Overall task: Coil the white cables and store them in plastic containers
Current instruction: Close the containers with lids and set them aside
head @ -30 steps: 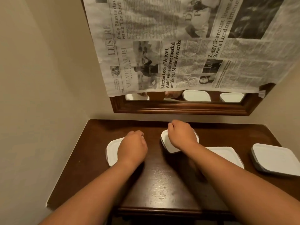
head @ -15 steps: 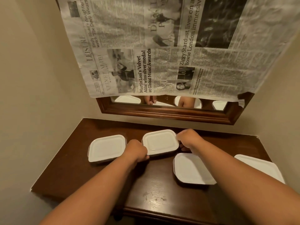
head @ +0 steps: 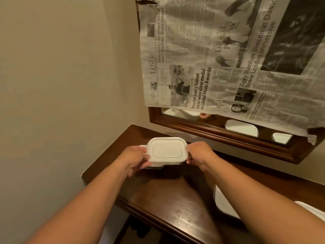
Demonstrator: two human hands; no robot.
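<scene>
A white lidded plastic container (head: 167, 150) is held between both hands above another white container (head: 142, 147), of which only an edge shows beneath it. My left hand (head: 136, 158) grips its left side and my right hand (head: 197, 154) grips its right side, fingers curled round the rim. Both sit over the far left corner of the dark wooden table (head: 175, 199). No white cable is visible.
Two more white containers (head: 223, 203) lie at the right, partly behind my right forearm. A wood-framed mirror (head: 228, 134) hangs on the back wall under a newspaper sheet (head: 219, 59). A beige wall closes off the left side.
Both hands have carried the middle container leftward, and it is now above the leftmost container. The camera has turned left, pushing the other containers to the right edge.
</scene>
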